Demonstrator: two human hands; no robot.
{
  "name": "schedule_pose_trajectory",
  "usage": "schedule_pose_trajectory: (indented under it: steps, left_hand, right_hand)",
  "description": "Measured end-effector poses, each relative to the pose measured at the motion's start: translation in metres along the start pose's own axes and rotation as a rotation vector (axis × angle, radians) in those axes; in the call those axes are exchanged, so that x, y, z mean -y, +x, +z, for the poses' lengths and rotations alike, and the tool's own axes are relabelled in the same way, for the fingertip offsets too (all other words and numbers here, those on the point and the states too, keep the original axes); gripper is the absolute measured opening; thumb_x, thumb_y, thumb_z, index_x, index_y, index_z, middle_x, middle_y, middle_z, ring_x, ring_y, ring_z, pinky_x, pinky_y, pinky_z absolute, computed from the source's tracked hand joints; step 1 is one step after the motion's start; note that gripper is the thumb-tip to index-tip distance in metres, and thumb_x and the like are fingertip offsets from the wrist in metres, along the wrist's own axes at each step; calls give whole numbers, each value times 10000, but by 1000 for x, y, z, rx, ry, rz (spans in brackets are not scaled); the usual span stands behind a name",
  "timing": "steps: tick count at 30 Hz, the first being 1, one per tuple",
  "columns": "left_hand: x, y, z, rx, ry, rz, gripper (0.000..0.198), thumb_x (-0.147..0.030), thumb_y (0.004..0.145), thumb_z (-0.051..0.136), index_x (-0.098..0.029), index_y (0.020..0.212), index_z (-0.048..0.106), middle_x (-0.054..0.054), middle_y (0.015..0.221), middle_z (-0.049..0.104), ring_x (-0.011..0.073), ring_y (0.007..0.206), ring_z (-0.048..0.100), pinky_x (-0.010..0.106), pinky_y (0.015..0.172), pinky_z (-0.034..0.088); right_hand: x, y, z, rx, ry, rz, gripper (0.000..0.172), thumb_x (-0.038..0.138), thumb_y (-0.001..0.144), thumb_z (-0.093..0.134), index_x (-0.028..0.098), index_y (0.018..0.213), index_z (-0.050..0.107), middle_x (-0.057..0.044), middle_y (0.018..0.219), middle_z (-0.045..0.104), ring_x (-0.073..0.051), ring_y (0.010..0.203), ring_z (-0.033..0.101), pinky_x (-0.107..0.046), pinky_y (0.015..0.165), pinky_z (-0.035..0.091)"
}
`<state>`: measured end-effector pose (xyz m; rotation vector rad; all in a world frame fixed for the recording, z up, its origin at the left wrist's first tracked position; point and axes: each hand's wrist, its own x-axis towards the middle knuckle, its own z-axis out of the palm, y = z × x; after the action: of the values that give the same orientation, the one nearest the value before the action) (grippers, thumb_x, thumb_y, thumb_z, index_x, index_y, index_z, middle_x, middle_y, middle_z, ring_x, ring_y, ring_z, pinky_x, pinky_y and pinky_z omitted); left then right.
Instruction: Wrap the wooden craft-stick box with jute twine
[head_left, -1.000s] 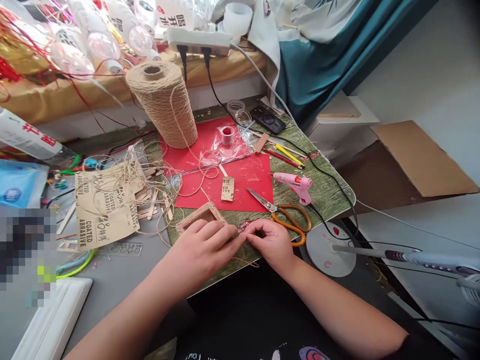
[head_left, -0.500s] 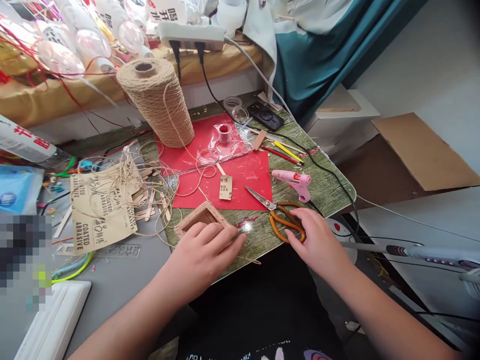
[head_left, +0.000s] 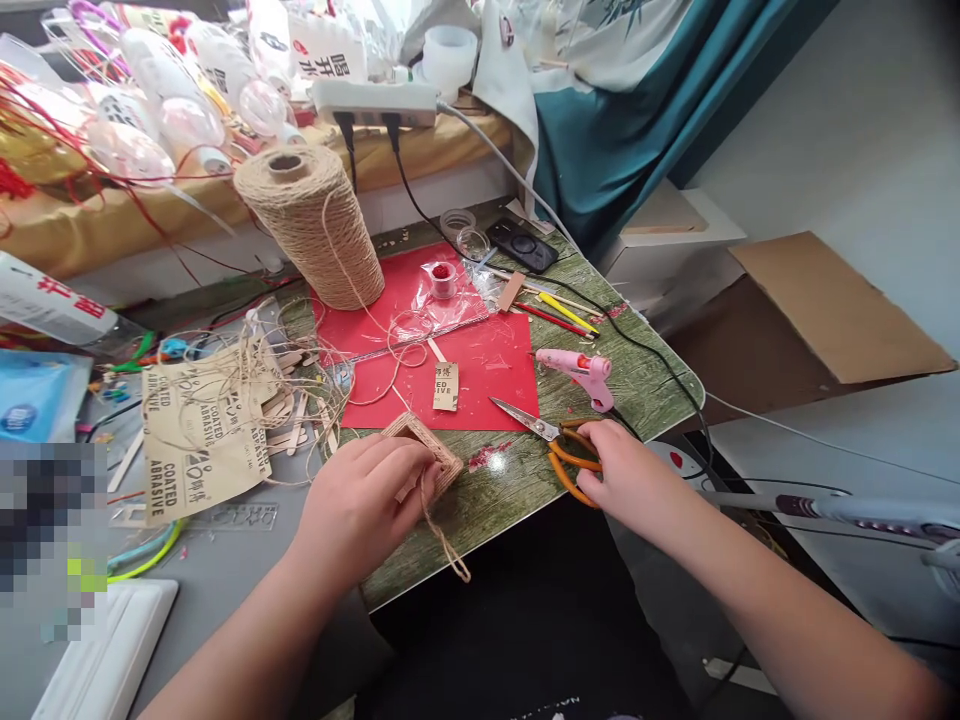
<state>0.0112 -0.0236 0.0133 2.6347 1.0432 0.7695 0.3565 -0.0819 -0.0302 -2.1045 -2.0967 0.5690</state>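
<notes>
My left hand (head_left: 366, 492) is closed at the front of a small twine-wrapped box (head_left: 447, 460), pinching jute twine (head_left: 444, 545) between thumb and fingers. A loop of that twine hangs down past the table edge. Part of the box is hidden behind the hand. My right hand (head_left: 626, 468) grips the orange handles of a pair of scissors (head_left: 564, 446) lying on the table, their metal blades pointing left and slightly parted. Beyond the box stands a large cone of twine (head_left: 311, 225), with a loose strand running from it across red sheets (head_left: 491, 385).
A pink glue gun (head_left: 577, 370) lies just beyond the scissors. Sandpaper sheets (head_left: 202, 440), tangled twine and wooden sticks crowd the left side. A phone (head_left: 523, 244), pens (head_left: 559, 320) and a black cable lie toward the back right. A power strip (head_left: 375, 103) rests on the ledge.
My left hand has shifted from over the box to its left side and now pinches the twine, lifting its loop. My right hand has closed on the scissors' handles. The view has shifted slightly.
</notes>
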Motion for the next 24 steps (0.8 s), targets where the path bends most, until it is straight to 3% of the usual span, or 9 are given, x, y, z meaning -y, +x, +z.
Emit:
schedule_pose_trajectory:
  steps: [2,4,7,10,15,24]
  left_hand:
    - [3,2,-1,9,-26,9,96,-202,945,687,-228,1033,657,30,938,746,182,825,677,350,778,527]
    - [5,4,-2,17,-43,27,110,-196,940,693,-232,1041,669,35,985,761,194,891,692,367,830,540]
    - [6,5,-3,10,-48,35,105,-189,936,700,-231,1030,678,35,1008,772,203,941,701,381,865,551]
    - [8,5,-2,16,-41,14,94,-198,941,697,-233,1028,691,34,1040,778,205,969,711,387,879,558]
    - [9,3,-1,41,-41,-8,103,-215,966,665,-238,1059,704,30,1106,784,195,999,736,380,898,567]
    - [10,3,-1,23,-48,-17,85,-218,951,687,-233,1032,706,20,1042,790,195,974,749,373,888,573]
  right_hand:
    - [-1,0,-6,2,30,-40,167,233,868,673,207,1014,596,-108,1069,688,-263,909,715,-336,739,544]
    - [-1,0,-12,21,49,-84,176,299,890,685,214,1017,596,-88,1018,700,-247,849,701,-327,699,524]
    - [-2,2,-22,94,78,-179,210,284,906,671,219,1100,621,-76,1011,712,-229,822,680,-318,685,509]
    - [-3,6,-32,135,93,-258,171,273,886,689,218,1037,631,-84,1012,706,-237,859,668,-327,716,516]
    - [0,15,-45,195,49,-291,172,255,838,719,231,907,563,-70,948,687,-228,804,646,-333,702,515]
    - [23,24,-60,209,-67,-348,246,258,787,770,236,927,570,-96,950,697,-278,849,683,-383,735,545]
